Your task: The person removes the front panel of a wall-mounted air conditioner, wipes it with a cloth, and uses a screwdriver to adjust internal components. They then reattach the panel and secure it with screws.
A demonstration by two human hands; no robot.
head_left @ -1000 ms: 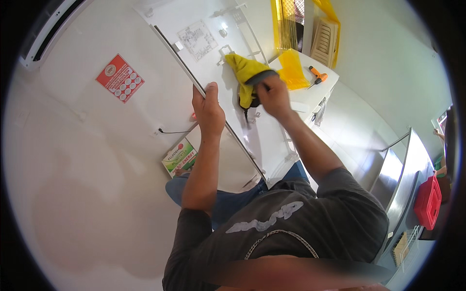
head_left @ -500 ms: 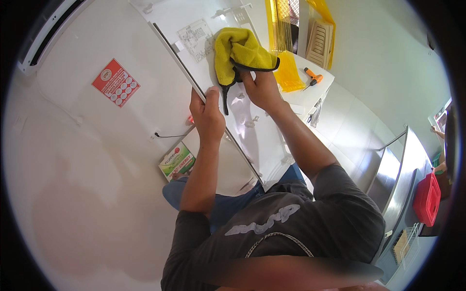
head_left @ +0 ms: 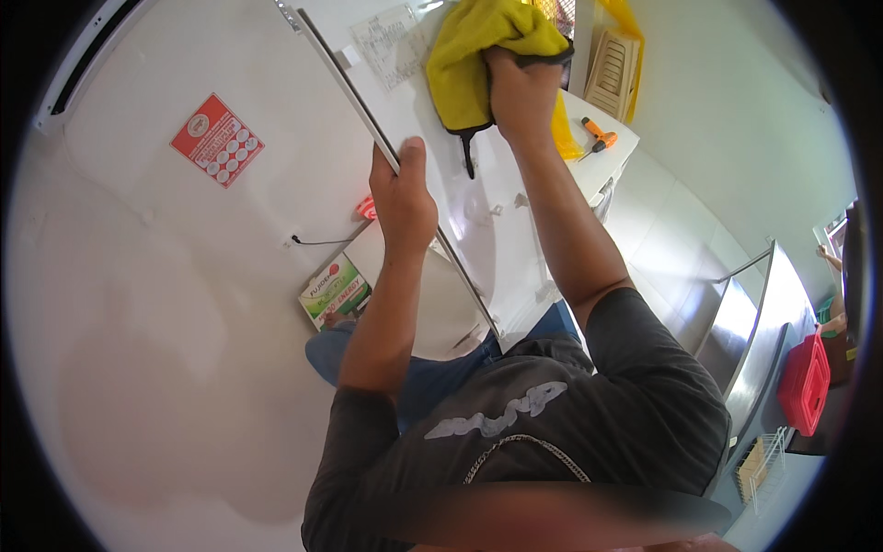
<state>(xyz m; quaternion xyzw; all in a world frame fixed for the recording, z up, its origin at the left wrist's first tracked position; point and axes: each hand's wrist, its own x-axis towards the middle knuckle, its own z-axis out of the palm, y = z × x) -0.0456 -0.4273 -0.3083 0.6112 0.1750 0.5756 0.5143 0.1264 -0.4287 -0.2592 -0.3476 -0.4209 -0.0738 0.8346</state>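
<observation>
A long white panel [head_left: 515, 253] with small clips on its face leans lengthwise in front of me, its lower end by my lap. My left hand [head_left: 405, 198] is closed round its left edge, thumb on the face. Bunched in my right hand [head_left: 524, 97] is a yellow-green cloth [head_left: 464, 69] with a black hem, lying against the panel's upper part. The hand's fingers are partly hidden in the cloth. A printed sheet or diagram [head_left: 391, 46] shows on the panel beside the cloth. The panel's far end runs out of view.
An orange-and-black hand tool [head_left: 600, 135] rests on a white table [head_left: 598, 170] to the right, near yellow plastic film [head_left: 563, 133]. A green-and-white box [head_left: 334, 290] sits by my left leg. Farther right are a metal counter [head_left: 763, 304], a red container [head_left: 805, 382] and another person's arm [head_left: 831, 258].
My right hand and the cloth have moved up and to the right along the panel. My left hand still grips the edge, slightly higher and farther right in view; the panel has shifted a little.
</observation>
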